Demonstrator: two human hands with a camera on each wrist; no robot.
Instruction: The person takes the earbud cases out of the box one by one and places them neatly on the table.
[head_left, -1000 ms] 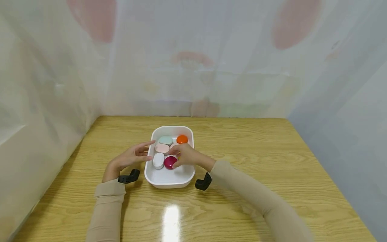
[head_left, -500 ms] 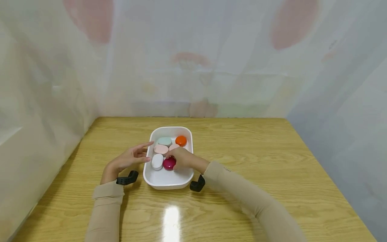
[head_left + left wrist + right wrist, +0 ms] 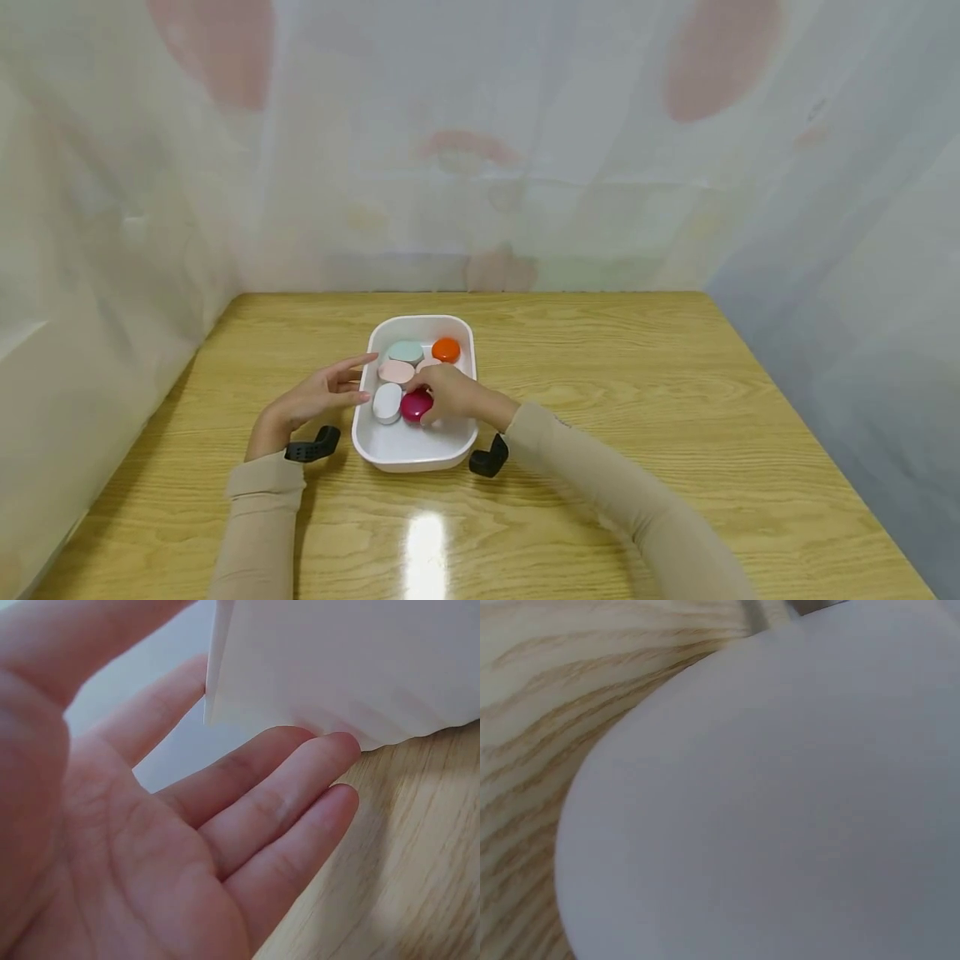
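A white rectangular tub [image 3: 408, 454] with rounded corners stands on the table, several soap bars inside it. My right hand [image 3: 453, 393] reaches in over its right side and pinches the glossy magenta soap [image 3: 416, 407] between thumb and fingers. Left of that lies a white soap [image 3: 387, 403]. Farther back are a pale pink soap [image 3: 396, 372], a mint soap [image 3: 406, 352] and an orange soap [image 3: 446, 349]; another pink one is partly hidden behind my right hand. My left hand [image 3: 318, 393] has its fingers extended, touching the tub's left wall [image 3: 337, 667].
The wooden table [image 3: 600, 400] extends to both sides and toward me. Pale patterned sheeting [image 3: 480, 208] hangs behind it and along the left and right. The tub's outer wall [image 3: 765, 810] fills most of the right wrist view, where the hand itself is out of sight.
My right hand has closed in on the magenta soap, and its forearm has shifted left. A bit of yellow seen beside the hand earlier is now hidden. The left hand keeps its pose.
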